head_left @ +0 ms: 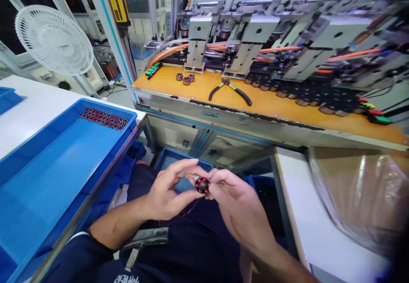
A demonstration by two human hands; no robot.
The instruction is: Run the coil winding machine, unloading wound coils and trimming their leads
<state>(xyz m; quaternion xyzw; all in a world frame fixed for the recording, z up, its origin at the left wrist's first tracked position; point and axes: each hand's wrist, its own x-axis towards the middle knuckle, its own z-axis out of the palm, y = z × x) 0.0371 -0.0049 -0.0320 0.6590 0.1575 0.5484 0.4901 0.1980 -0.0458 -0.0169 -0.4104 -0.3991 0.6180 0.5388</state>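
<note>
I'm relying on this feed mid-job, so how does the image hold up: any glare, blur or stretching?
Head view: the small round part between the left hand and right hand reads fairly clearly; in the head view, bright glare streaks the clear plastic at right; also in the head view, machinery toward the right edge looks stretched and smeared.

Core (202, 185) before me, bench (198, 95) beyond it, tray (57, 159) left
On the bench I see pliers (226, 81), more cores (186, 81) left, parts (302, 93) right.
</note>
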